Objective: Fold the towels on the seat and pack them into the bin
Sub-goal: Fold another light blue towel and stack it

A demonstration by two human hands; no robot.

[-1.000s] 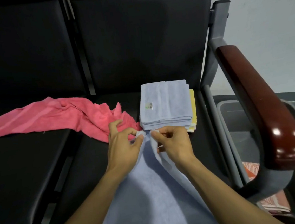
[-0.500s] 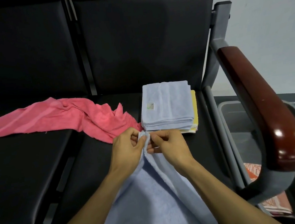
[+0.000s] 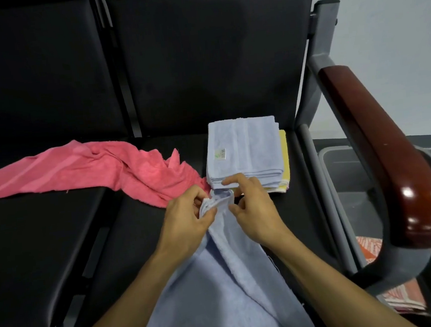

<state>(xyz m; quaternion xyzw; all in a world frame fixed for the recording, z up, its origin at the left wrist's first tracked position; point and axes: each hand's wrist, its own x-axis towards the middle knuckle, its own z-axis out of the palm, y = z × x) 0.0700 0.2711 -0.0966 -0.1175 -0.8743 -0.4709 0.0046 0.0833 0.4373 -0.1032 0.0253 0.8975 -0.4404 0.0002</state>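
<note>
A light blue towel (image 3: 220, 293) hangs from the front of the black seat (image 3: 59, 242) toward me. My left hand (image 3: 185, 218) pinches its bunched top corners between thumb and fingers. Just to the right, my right hand (image 3: 254, 206) has its index finger lifted and thumb apart, touching the towel's edge without gripping it. Behind the hands stands a folded stack (image 3: 244, 150), light blue on top with yellow underneath. An unfolded pink towel (image 3: 92, 166) lies crumpled across the seats at left. The grey bin (image 3: 338, 155) stands on the floor at right, beyond the armrest.
A dark red wooden armrest (image 3: 380, 149) on a grey metal frame separates the seat from the bin. An orange and white patterned cloth (image 3: 373, 248) lies inside the bin. The black backrests rise behind the seats.
The two corners, held apart a second ago, were brought together into my left hand. My right hand has loosened its pinch and lifted its index finger.
</note>
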